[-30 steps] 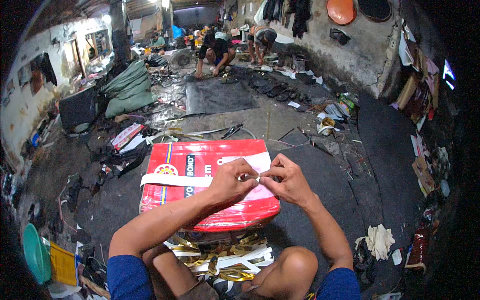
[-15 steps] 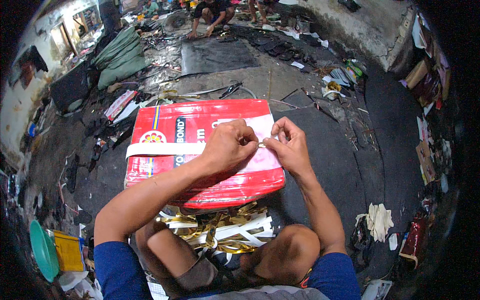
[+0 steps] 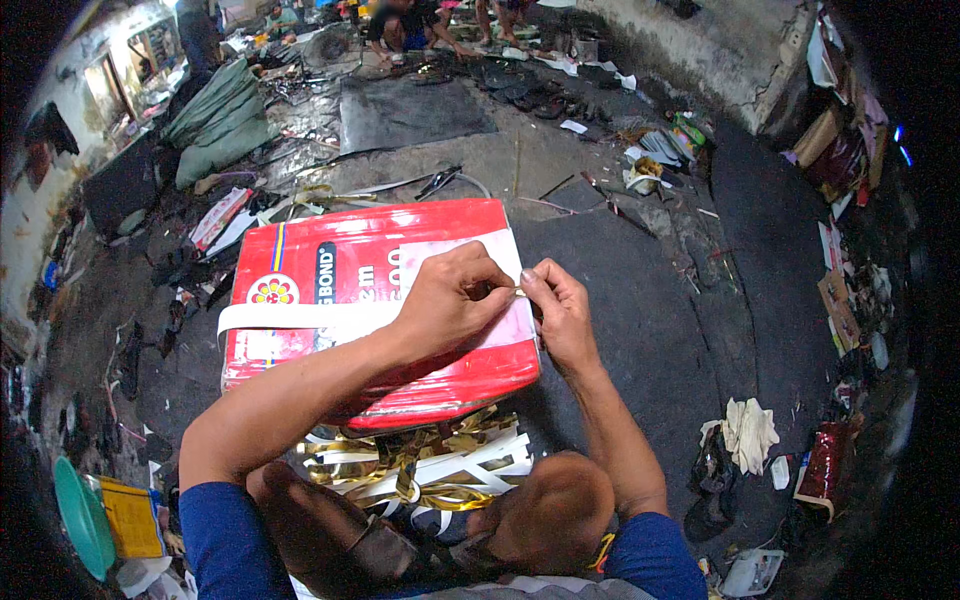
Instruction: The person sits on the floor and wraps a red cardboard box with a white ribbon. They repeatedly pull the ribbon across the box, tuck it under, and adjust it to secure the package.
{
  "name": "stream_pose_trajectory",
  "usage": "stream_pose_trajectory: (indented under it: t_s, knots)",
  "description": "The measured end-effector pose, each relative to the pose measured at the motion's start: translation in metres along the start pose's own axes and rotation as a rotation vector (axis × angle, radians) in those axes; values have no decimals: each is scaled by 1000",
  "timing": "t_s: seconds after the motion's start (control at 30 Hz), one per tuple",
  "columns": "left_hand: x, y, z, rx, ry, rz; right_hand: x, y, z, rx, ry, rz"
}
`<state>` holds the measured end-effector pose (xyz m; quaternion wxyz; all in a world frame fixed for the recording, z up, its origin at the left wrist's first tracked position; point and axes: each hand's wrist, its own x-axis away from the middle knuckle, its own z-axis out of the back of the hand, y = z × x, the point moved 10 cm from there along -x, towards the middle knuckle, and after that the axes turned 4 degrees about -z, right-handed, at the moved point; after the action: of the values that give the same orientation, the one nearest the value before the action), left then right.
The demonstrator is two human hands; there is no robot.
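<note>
Fingertips: thumb and forefinger of each hand pressed together, both pinching one small pale metal clip (image 3: pixel 521 291) on the white strap; the other fingers are curled in.
Left hand (image 3: pixel 452 300): lies across the top of the package, knuckles up, its forearm running back over the near edge.
Right hand (image 3: pixel 558 312): sits at the package's right edge, fingertips meeting the left hand's at the clip.
Strap: a flat white plastic strap (image 3: pixel 300 318) runs left to right across the package's top, along its long axis, ending under the fingers.
Package: a red, glossy, plastic-wrapped rectangular package (image 3: pixel 370 300) lies flat on the floor just beyond the person's knees, long axis left to right, its far left corner swung slightly away.
Beneath it: a tangle of gold and white strap offcuts (image 3: pixel 420 465) pokes out from the near edge.
Floor: a dark mat (image 3: pixel 640 330) spreads to the right, with a crumpled white rag (image 3: pixel 748 432) farther out.
Lower left: a green plastic basin (image 3: pixel 78 515) beside a yellow box (image 3: pixel 132 516).
Far side: another person (image 3: pixel 405 22) crouches at work, well apart.
</note>
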<state>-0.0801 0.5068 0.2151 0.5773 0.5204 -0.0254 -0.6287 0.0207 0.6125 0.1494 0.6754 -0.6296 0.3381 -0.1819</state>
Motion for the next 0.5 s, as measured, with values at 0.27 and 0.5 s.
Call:
stream_pose_trajectory:
  t_s: [0.27,0.5]
  knots:
    - [-2,-3,-5,70,-16,25,20,40,-15,-595,-23,-410]
    - [-9,-9,-10,123,-21,45,5,33,1,-483,-64,-483]
